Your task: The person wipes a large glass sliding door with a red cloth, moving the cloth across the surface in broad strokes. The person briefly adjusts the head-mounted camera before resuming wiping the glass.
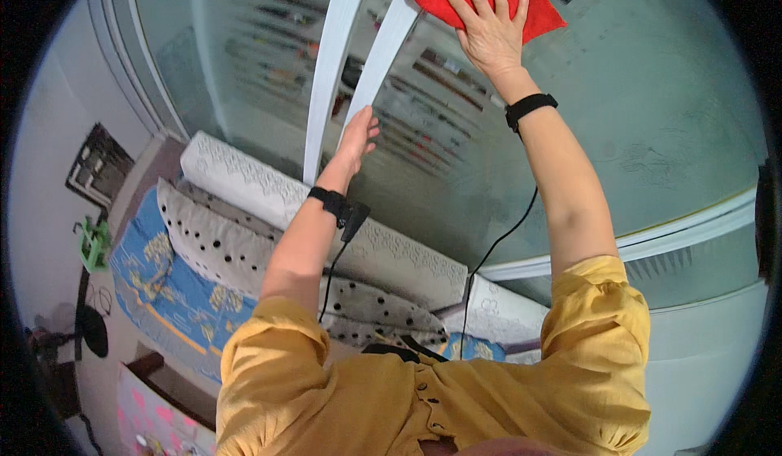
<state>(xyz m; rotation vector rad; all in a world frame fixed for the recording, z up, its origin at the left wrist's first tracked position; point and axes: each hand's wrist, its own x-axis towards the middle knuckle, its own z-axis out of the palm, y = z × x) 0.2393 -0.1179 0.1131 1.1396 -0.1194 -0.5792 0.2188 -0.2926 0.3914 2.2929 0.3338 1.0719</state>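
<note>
My right hand (493, 37) lies flat with spread fingers on a red cloth (544, 13), pressing it to the glass pane (611, 108) of a window. Part of the cloth bunches up above the fingertips, at the top of the view. Lower and to the left, my left hand (359, 139) is at a white window frame upright (388, 47), seen edge-on with its fingers slightly apart. Nothing shows in its fingers; whether it touches the frame is unclear. A second white upright (330, 71) stands to its left.
Below the window runs a sofa back with white lace-patterned covers (256, 175). Dotted cushions (214, 239) and a blue floral seat cover (165, 291) lie beneath. Black cables (498, 239) hang from both wrist straps. A green plastic object (93, 245) and pink-patterned table cover (153, 413) are left.
</note>
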